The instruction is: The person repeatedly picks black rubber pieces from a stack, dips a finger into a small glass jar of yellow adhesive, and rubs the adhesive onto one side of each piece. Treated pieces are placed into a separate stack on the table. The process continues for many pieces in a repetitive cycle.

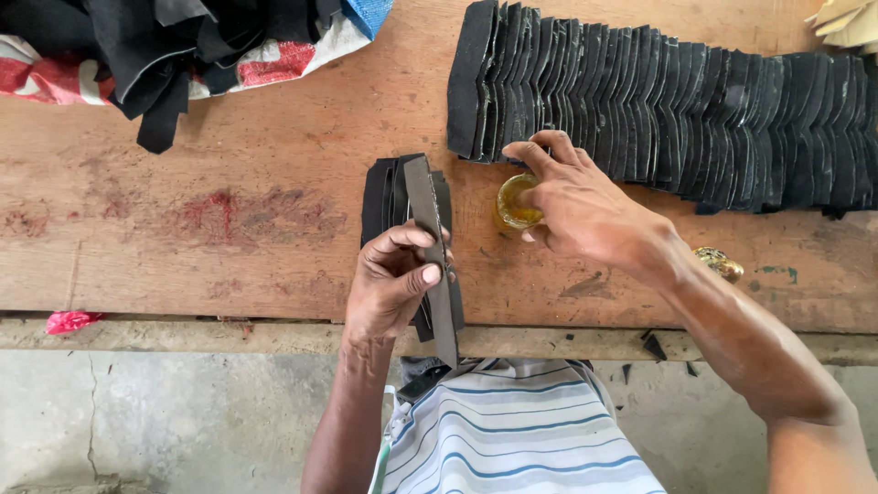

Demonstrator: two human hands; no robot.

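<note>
The left hand has its thumb and fingers squeezed tight on a long black strip, held on its edge. More black pieces lie just behind those fingers. The right hand curls its fingers around a small glass jar of yellow stuff on the wooden table.

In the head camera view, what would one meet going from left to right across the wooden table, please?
Pink scrap at the table edge → heap of black and patterned cloth → left hand holding a dark strip → small jar of yellow liquid → right hand → long row of black pieces.
</note>
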